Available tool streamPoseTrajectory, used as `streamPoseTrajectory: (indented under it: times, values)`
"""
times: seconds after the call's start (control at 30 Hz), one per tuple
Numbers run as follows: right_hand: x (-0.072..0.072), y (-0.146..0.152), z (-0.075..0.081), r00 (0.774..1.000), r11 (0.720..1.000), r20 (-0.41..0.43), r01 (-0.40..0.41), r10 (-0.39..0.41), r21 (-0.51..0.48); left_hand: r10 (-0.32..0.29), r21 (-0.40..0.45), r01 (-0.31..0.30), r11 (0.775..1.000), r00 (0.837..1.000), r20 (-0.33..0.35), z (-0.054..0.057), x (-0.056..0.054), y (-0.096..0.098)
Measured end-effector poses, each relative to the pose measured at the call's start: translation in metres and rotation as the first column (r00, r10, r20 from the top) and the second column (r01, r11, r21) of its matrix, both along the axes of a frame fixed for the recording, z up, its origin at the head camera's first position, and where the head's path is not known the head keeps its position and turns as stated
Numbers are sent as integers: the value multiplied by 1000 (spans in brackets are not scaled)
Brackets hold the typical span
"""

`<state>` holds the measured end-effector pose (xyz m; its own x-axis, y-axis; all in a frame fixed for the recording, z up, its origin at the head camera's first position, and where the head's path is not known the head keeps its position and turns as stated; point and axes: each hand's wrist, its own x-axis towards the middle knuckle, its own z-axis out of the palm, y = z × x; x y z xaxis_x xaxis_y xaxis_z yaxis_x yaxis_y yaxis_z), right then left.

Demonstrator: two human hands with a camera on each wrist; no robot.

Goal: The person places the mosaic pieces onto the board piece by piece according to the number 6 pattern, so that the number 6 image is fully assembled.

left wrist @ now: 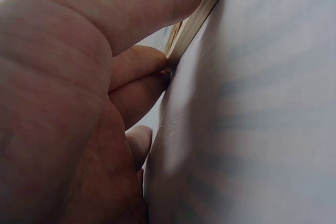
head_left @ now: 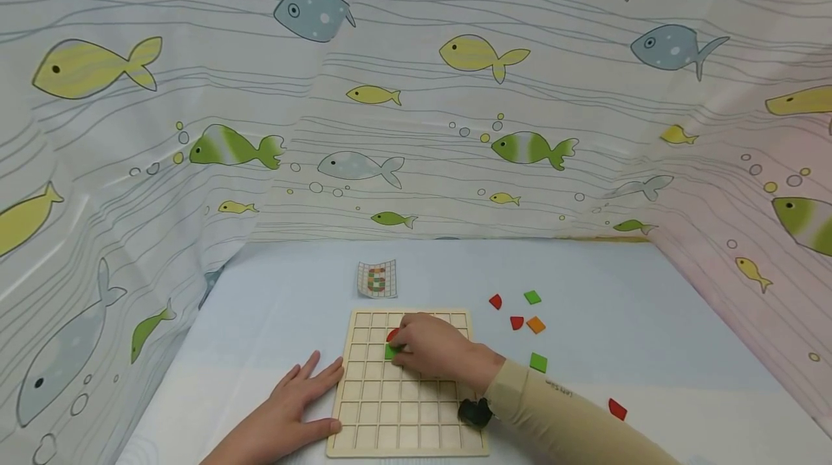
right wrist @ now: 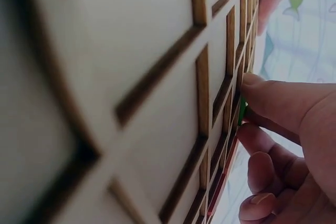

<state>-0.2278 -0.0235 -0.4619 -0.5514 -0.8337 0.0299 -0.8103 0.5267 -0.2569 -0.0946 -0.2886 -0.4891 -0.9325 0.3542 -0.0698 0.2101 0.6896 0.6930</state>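
L hand (head_left: 295, 403), fingers spread, gripping nothing, touches left edge of grid board (head_left: 367, 414): decent brace. Board's upper-left: green tile (head_left: 390, 352) just below red pc (head_left: 393, 335). R hand (head_left: 429, 346) pinches tile; best ease it flat w/o nudging red. Past board's R edge, a gap, then loose pcs (head_left: 536, 324); lift over 'em.

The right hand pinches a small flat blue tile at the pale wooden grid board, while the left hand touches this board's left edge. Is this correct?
Not fully: the small flat tile is green, not blue, as the head view shows. The right hand pinches it at the pale wooden grid board, and the left hand touches the board's left edge.
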Motion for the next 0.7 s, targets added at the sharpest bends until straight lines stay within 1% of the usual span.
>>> streamPoseTrajectory:
  times: [0.17,0.23,0.33,0.4,0.6,0.7]
  values:
    - [0,3,0,1000,1000,-13,-11,11,8,-2,0,2,1000,1000,-2,0,0,1]
    - [1,6,1,1000,1000,-8,-11,11,2,2,3,-2,1000,1000,9,1,0,1]
    - [1,14,3,1000,1000,24,1,0,-19,7,3,-8,1000,1000,15,1,-1,2]
    - [1,20,5,999,999,47,15,-13,-37,12,4,-12,1000,1000,22,1,-1,2]
    - [0,44,10,990,992,120,81,-69,-94,19,10,-20,1000,1000,9,0,1,3]
    - [-2,58,12,982,986,153,129,-112,-105,25,5,-25,1000,999,24,1,1,3]
